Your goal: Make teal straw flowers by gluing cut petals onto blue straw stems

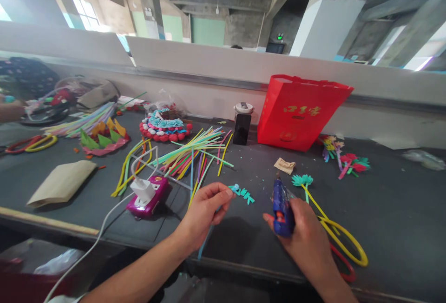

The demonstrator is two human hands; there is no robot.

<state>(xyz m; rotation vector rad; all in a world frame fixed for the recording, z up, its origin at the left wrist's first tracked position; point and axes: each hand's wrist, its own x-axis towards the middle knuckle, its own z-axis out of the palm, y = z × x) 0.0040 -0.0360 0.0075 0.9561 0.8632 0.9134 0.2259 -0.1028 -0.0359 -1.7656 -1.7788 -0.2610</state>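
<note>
My left hand [204, 212] pinches a thin teal pipe cleaner [240, 192] whose curled, leafy end pokes out to the right of my fingertips, just above the dark table [244, 242]. My right hand [304, 238] is wrapped round a blue glue gun [281, 205], nozzle pointing away from me. A teal pipe-cleaner flower [302, 181] on a yellow stem lies just right of the gun. Yellow and red loops [343, 242] lie beside my right wrist.
A pink power strip [148, 196] with a white plug and cable sits left of my left hand. Several coloured pipe cleaners [195, 154] fan out behind it. A red bag [299, 112], a dark bottle [242, 124], finished flower crafts [163, 126] and a brown paper bag [61, 183] also stand on the table.
</note>
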